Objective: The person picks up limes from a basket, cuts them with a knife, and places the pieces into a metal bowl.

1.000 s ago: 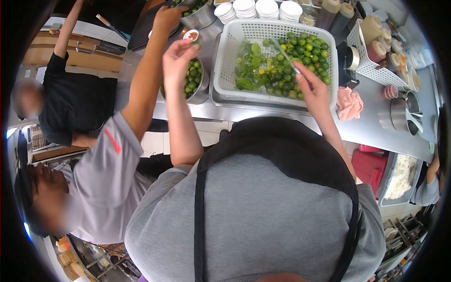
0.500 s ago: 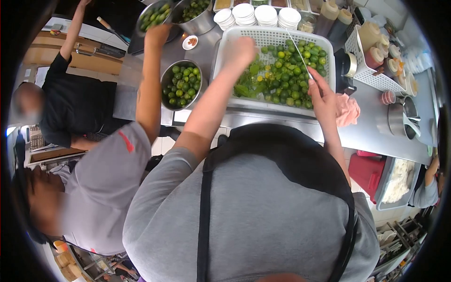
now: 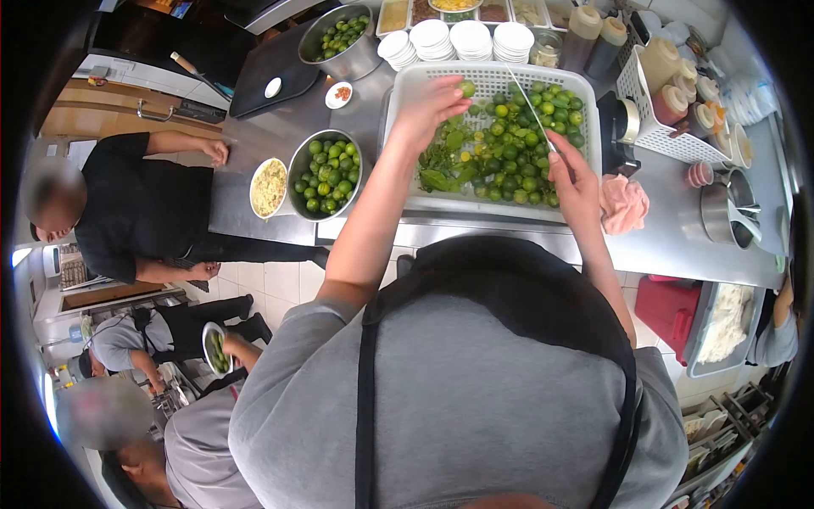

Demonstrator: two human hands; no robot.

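Note:
My left hand (image 3: 432, 109) is over the left side of a white perforated tray (image 3: 405, 78), with a small green lime (image 3: 467, 88) at its fingertips. My right hand (image 3: 574, 176) grips a thin knife (image 3: 532, 108) by the handle, its blade pointing up and away across the tray. Below the blade lies a heap of limes (image 3: 519, 157), green with a few yellowish ones. Leafy stems (image 3: 437, 165) are gathered at the tray's left side, under my left forearm.
Left of the tray stand a steel pot of limes (image 3: 363, 182), a bowl of yellowish chopped food (image 3: 269, 188) and another lime pot (image 3: 366, 64). Stacked white dishes (image 3: 471, 44) line the back. A pink cloth (image 3: 624, 204) lies right. Co-workers stand at left; one holds a bowl (image 3: 212, 360).
The co-worker's arm has drawn back from the counter, taking the bowl of green produce down to the left. My left hand has slowed and now shows a lime at its fingertips.

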